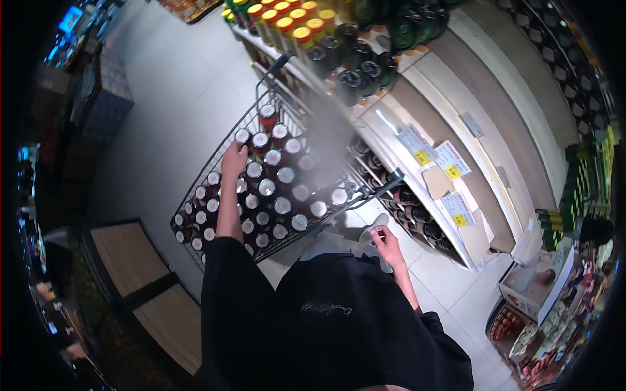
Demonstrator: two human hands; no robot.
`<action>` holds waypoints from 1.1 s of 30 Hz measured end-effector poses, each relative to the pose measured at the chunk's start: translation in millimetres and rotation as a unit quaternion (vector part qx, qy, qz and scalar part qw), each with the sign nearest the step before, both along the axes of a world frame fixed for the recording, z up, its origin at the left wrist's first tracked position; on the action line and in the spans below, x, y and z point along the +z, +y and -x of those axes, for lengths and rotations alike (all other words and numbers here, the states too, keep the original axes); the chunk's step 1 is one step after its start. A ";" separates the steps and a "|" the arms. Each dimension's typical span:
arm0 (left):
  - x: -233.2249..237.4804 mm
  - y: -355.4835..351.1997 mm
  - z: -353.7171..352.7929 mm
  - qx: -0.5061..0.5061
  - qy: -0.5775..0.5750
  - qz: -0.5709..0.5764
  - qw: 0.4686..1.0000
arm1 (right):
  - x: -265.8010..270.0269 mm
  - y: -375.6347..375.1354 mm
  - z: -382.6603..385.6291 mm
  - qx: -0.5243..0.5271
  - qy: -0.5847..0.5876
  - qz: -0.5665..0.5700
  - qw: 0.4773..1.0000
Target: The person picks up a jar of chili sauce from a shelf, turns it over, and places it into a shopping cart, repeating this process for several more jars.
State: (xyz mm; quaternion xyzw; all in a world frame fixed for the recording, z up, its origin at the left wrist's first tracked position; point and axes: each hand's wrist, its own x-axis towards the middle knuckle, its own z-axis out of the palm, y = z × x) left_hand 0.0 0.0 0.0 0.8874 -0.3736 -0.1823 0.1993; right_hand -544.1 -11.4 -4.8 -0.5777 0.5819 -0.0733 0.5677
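Note:
A wire shopping cart [203,169] in front of me holds many upright bottles with pale caps and dark reddish bodies. My left hand [233,158] reaches over the cart's far left side, its fingers closed at the neck of one capped bottle [242,135]. More bottles [273,156] stand packed close around that hand. Outside the cart, in front of my body, my right hand [387,246] is held with fingers curled and pinched together. Whether anything small is between those fingers I cannot make out. A grey blur covers part of the cart's right side.
To the right stands a shelf unit [450,85] with price tags [450,159], dark bottles low down and yellow-capped bottles [287,23] at its far end. Wooden-topped stands [130,257] are on the left. Tiled floor [163,72] runs past the cart. A carton [538,280] sits at right.

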 end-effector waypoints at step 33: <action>329.9 -377.8 592.7 -0.631 -0.044 0.160 0.758 | 21.2 -86.3 274.1 -0.228 -0.343 -0.065 0.909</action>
